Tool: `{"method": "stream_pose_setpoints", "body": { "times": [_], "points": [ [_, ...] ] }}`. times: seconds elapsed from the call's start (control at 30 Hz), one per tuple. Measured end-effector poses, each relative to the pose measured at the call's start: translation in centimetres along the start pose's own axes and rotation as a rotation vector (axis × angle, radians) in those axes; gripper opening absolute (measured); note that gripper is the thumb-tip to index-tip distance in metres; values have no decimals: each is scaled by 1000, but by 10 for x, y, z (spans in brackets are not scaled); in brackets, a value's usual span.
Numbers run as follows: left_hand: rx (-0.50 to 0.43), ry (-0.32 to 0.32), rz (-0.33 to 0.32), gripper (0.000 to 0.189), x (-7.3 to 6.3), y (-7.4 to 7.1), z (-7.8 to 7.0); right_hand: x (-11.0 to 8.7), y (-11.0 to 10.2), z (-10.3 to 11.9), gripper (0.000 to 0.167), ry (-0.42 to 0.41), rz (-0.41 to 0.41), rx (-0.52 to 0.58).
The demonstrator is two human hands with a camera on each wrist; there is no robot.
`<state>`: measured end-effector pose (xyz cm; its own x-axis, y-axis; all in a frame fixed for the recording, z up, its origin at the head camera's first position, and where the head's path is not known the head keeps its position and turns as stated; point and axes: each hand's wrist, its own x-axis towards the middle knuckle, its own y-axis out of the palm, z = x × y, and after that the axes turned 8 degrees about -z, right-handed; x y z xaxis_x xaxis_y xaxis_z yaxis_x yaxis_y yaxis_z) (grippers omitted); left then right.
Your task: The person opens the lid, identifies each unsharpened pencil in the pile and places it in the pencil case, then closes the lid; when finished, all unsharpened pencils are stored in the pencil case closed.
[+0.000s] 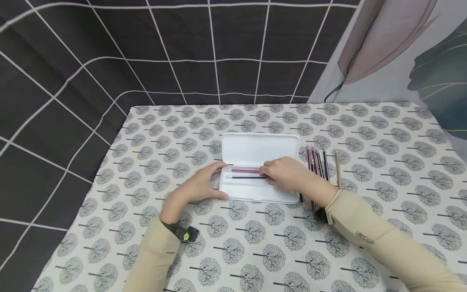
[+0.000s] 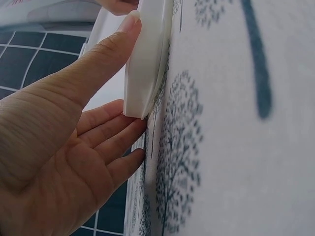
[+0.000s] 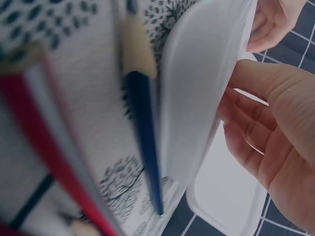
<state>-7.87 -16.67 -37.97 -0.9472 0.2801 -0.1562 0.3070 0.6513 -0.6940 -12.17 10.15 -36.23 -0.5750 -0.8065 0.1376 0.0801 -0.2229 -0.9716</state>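
A white pencil case lies on the table with its lid folded back. My left hand holds its left end, thumb at the front corner and fingers at the back; the left wrist view shows the thumb on the case wall. Inside the case lie a red pencil and a dark pencil, side by side. My right hand reaches into the case and pinches the dark pencil's right end, its fingertips partly hidden. In the right wrist view the fingers curl over the case edge.
Right of the case, several pencils lie in a loose row, partly under my right forearm. A plain wooden-coloured pencil lies a little further right. The tree-patterned tablecloth meets a dark gridded curtain at the back.
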Motion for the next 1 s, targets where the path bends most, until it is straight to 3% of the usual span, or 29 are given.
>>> {"method": "stream_pose_setpoints", "body": {
  "times": [0.13, 0.43, 0.67, 0.77, 1.0],
  "points": [
    [5, -3, -6, 97, 1, 1, 0, -6, -2, -3, 7, 38, -2, 37],
    [11, 1, -18, 95, -2, -3, -1, -16, -8, -8, 3, 106, -128, 62],
    [-8, 2, -33, 96, -4, -3, 0, -44, -24, -22, 9, 189, -237, 76],
    [-15, -4, -31, 96, -4, -2, 0, -61, -28, -30, 12, 280, -238, 80],
    [-8, 8, -22, 97, -2, 3, -2, -95, -30, -48, 12, 586, -188, 194]
  ]
}}
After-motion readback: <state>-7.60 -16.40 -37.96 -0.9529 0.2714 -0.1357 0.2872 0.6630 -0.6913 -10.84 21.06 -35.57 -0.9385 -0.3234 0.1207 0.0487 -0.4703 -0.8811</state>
